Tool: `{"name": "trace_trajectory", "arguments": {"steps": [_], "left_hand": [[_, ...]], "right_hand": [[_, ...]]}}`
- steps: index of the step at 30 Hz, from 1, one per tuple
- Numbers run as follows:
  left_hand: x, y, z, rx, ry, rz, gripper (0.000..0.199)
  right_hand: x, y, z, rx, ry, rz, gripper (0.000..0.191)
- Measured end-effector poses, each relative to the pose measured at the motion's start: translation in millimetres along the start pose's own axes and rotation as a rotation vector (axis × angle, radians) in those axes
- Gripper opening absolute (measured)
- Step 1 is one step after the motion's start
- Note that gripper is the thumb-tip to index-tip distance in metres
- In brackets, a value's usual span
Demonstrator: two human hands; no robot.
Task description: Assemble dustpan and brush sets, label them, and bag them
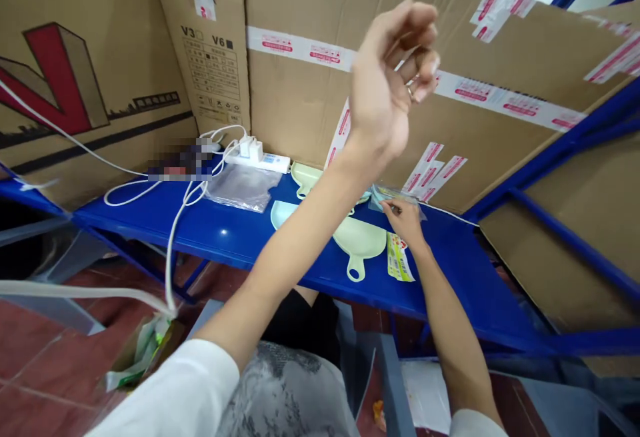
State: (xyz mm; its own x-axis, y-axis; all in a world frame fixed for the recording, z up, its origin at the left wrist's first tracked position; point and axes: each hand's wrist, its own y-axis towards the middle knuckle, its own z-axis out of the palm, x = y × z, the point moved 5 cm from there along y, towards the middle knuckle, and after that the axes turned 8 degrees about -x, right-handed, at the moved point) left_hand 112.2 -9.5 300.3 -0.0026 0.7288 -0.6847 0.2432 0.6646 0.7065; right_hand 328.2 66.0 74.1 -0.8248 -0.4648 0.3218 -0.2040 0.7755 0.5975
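Observation:
My left hand (393, 80) is raised high in front of the cardboard wall, fingers loosely curled and partly apart, with a ring on one finger and nothing seen in it. Down on the blue table, my right hand (406, 218) pinches a clear plastic bag (395, 194) that has something light blue inside. Close to that hand lies a pale green mini dustpan (359, 240) with a ring-shaped handle. My left forearm partly covers a light blue dustpan (281, 213) and another green dustpan (305, 176). A yellow-green printed packet (399, 258) rests below my right wrist.
A stack of clear bags (243, 187) lies on the blue table (210, 230) by a white power strip (275, 162). White cables (173, 244) hang over the front edge. Taped cardboard (300, 97) stands behind, with blue metal bars (575, 237) at the right.

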Motion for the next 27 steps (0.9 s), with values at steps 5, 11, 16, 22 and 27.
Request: {"name": "trace_trajectory", "arguments": {"steps": [5, 11, 16, 22, 27], "left_hand": [[56, -9, -39.9, -0.375, -0.034, 0.096, 0.044], [203, -71, -137.3, -0.371, 0.255, -0.136, 0.016], [242, -112, -152.9, -0.306, 0.607, -0.092, 0.018], [237, -140, -135.1, -0.228, 0.868, 0.042, 0.015], [231, -141, -130.7, -0.237, 0.907, 0.187, 0.022]], "right_hand": [[1, -6, 0, -0.021, 0.02, -0.014, 0.042], [25, -6, 3, 0.093, -0.154, -0.215, 0.044], [49, 22, 31, 0.366, -0.455, -0.401, 0.062], [58, 40, 70, 0.501, -0.517, -0.429, 0.055], [45, 56, 54, 0.265, -0.333, -0.385, 0.038]]}}
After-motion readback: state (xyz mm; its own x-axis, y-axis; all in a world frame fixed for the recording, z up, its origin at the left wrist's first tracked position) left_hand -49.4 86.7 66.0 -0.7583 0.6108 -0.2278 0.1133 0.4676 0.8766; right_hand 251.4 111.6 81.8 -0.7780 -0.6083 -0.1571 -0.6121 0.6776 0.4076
